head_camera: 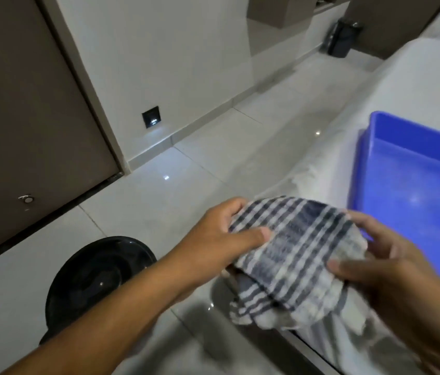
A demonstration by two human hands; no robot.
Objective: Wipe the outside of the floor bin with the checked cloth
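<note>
Two hands hold the checked cloth (298, 255), a soft woven square in grey-blue and white, bunched and drooping. The left hand (221, 236) pinches its left edge with closed fingers; the right hand (391, 263) grips its right side. Below left, the round, glossy black floor bin (91, 277) stands on pale polished tiles, open floor beyond it. Right, a blue plastic tub (408, 190) rests on the white bed (402, 85). Farther off, a second dark bin (344, 37) stands by the wall.

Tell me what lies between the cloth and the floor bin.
In the head view, only the left hand's forearm and bare floor tile separate the cloth from the bin.
</note>
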